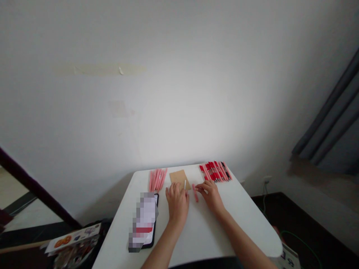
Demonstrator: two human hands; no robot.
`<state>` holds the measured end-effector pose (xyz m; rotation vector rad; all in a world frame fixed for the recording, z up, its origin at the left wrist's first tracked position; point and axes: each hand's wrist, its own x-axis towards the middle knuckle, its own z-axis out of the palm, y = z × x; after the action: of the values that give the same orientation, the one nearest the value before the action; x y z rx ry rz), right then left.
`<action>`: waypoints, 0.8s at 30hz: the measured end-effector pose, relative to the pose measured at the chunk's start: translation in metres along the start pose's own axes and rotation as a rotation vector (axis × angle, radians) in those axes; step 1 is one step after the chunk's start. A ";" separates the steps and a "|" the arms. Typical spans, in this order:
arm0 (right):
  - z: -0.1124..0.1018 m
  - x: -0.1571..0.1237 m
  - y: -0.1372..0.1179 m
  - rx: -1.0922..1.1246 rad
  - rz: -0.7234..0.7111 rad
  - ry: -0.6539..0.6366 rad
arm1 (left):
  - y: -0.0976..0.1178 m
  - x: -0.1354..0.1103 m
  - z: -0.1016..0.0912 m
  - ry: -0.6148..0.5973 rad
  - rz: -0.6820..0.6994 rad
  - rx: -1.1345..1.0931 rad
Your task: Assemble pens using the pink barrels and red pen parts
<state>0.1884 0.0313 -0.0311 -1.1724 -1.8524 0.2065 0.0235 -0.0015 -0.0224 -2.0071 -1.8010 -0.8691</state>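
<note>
On the white table, my left hand [178,203] rests at the near edge of a brown paper square [179,175], fingers bent. A thin white stick [184,184] shows between its thumb and forefinger and appears pinched there; its lower end is hidden. To the right, the thumb and fingertips of my right hand [211,194] close on the upper part of a pink pen [195,195], which points towards me along the tabletop. Behind that hand lies a row of pink, red and black pens [215,172]. Several pink pens [157,180] lie side by side beyond my left hand.
A phone [151,239], its screen blurred out, lies left of my left forearm on the white table [246,231]. The table's far edge meets a pale wall [179,93]. A bag-like pile [78,246] stands on the floor at left; a dark curtain [333,130] hangs at right.
</note>
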 end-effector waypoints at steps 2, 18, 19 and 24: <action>0.001 -0.001 0.000 -0.024 -0.002 -0.001 | -0.001 -0.001 0.003 0.023 0.007 -0.038; 0.002 -0.006 -0.011 -0.150 -0.050 -0.071 | -0.005 -0.003 0.005 0.088 0.027 -0.243; 0.002 -0.006 -0.011 -0.150 -0.052 -0.074 | -0.005 -0.004 0.005 0.083 0.029 -0.245; 0.002 -0.006 -0.012 -0.156 -0.048 -0.081 | -0.006 -0.005 0.008 0.064 0.028 -0.249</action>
<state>0.1798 0.0206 -0.0291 -1.2397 -1.9949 0.0849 0.0194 0.0006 -0.0326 -2.1184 -1.6973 -1.1858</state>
